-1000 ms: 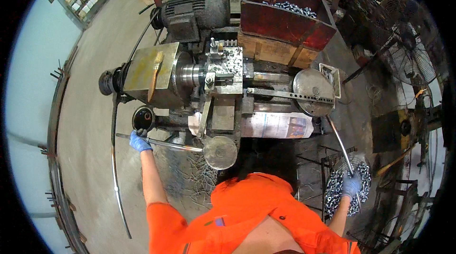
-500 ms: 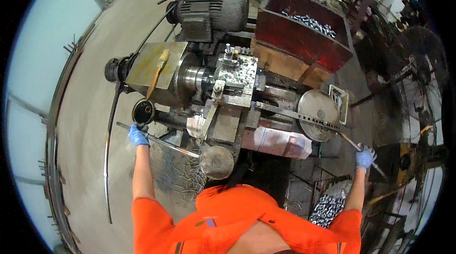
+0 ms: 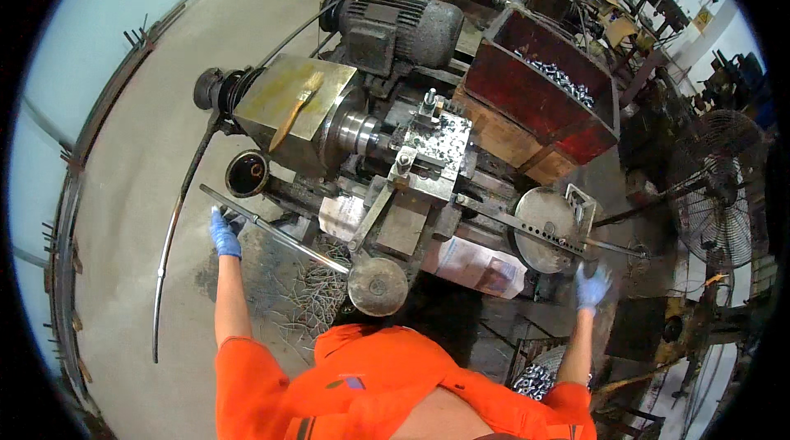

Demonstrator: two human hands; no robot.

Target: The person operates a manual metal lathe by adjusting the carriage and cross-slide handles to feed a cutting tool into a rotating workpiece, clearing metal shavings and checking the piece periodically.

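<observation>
My left hand (image 3: 224, 234), in a blue glove with a dark palm, is just below the upper end of a long metal lever rod (image 3: 284, 238). Its fingers are apart and not wrapped round the rod. That rod runs down to a round metal disc (image 3: 378, 286). My right hand (image 3: 592, 285), gloved alike and blurred, hovers below a second lever rod (image 3: 613, 246), off it, with its fingers seemingly apart. Beside that rod are a flat bar with holes (image 3: 527, 227) and a large round plate (image 3: 543, 216). Between my hands stands a lathe-like machine with a bright spindle (image 3: 359, 133) and a tool block (image 3: 436, 152).
A brush (image 3: 295, 115) lies on the machine's housing, above a round black pot (image 3: 247, 173). Behind are a motor (image 3: 399, 32) and a red bin (image 3: 527, 69) of metal parts. More parts (image 3: 535, 382) lie near my right forearm. A fan (image 3: 716, 189) stands at right.
My left hand has come off its lever rod and dropped slightly below it. My right hand has let go of the other rod and moved inward. The view has shifted.
</observation>
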